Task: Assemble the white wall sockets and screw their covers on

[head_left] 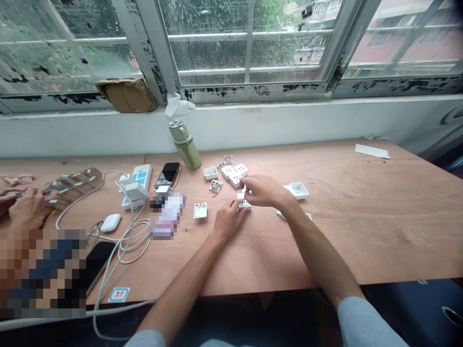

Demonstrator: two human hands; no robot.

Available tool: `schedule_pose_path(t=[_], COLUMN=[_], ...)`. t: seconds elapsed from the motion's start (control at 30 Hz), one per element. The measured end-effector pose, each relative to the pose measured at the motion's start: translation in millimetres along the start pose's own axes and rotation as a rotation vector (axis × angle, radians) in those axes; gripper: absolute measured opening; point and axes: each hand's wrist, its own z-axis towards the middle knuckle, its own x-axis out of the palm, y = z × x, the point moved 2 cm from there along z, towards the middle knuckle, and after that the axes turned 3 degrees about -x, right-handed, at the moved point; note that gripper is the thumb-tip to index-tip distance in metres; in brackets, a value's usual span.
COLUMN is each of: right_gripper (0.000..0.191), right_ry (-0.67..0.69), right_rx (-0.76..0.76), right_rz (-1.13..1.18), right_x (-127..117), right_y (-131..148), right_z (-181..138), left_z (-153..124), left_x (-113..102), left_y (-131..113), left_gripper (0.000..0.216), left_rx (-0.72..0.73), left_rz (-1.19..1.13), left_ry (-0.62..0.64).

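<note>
Cluttered wooden desk (361, 231): green flask (187, 148), power strip (144, 172); left hand (227, 219) half-curled, holding white socket (246, 205); right hand (264, 189) curled above, can't tell what's gripped.

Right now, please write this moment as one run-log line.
left hand: holds white socket | right hand: over it, held item unclear | nearby: open white box, green flask

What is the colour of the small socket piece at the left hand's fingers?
The small socket piece is white; it shows in the head view.
</note>
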Motion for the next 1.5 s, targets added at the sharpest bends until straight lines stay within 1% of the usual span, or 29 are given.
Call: schedule_pose_path(t=[0.23,0.47,0.83,1.03,1.33,1.5], right_gripper=[0.02,0.024,0.018,0.017,0.017,0.014], right_ry=[0.005,-0.023,-0.015,-0.028,0.002,-0.013], right_rx=[0.012,-0.004,0.014,-0.013,0.023,0.024], right_rz=[-0.016,0.009,-0.007,0.007,0.003,0.016], right_x=[0.2,1.9,1.4,1.1,1.0,-0.7], right_y=[0.0,-1.7,-1.4,-1.2,-2.7,-3.3], right_z=[0.6,0.5,0.4,-0.1,0.6,0.2], left_z=[-0.2,-0.2,0.5,0.0,0.7,0.3], left_x=[0.7,0.2,0.6,-0.7,0.4,1.0], left_y=[0.4,0.1,0.3,-0.5,-0.3,0.6], left_gripper=[0.023,0.022,0.024,0.022,0.024,0.025], left_rx=[0.001,0.0,0.01,0.017,0.004,0.009], left_rz=[0.002,0.009,-0.005,-0.001,0.004,0.002], left_ry=[-0.003,-0.001,-0.014,-0.011,-0.012,-0.012])
